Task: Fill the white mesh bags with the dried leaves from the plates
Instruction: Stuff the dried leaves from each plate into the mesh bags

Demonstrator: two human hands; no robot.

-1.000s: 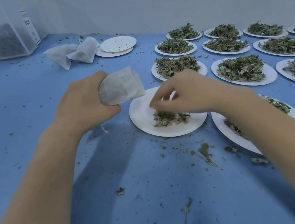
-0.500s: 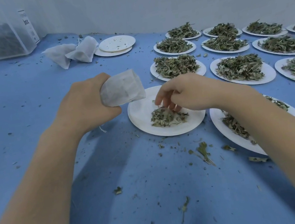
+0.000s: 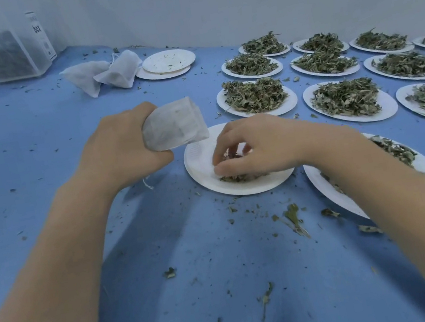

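My left hand [image 3: 119, 151] grips a white mesh bag [image 3: 174, 125] just above the left rim of a white paper plate [image 3: 201, 168]. A small heap of dried leaves [image 3: 239, 177] lies on that plate. My right hand [image 3: 256, 145] is down on the heap, its fingers curled around the leaves and hiding most of them. The bag looks partly full and its string hangs below my left wrist.
Several plates heaped with dried leaves [image 3: 256, 94] fill the right side of the blue table. Two filled mesh bags [image 3: 107, 74] lie at the back beside stacked bare plates [image 3: 168, 61]. A clear plastic box [image 3: 10, 54] stands in the far left corner. Leaf crumbs litter the table.
My right hand has dropped from above the plate onto the leaf heap and curled its fingers around it. My left hand with the bag has stayed almost still.
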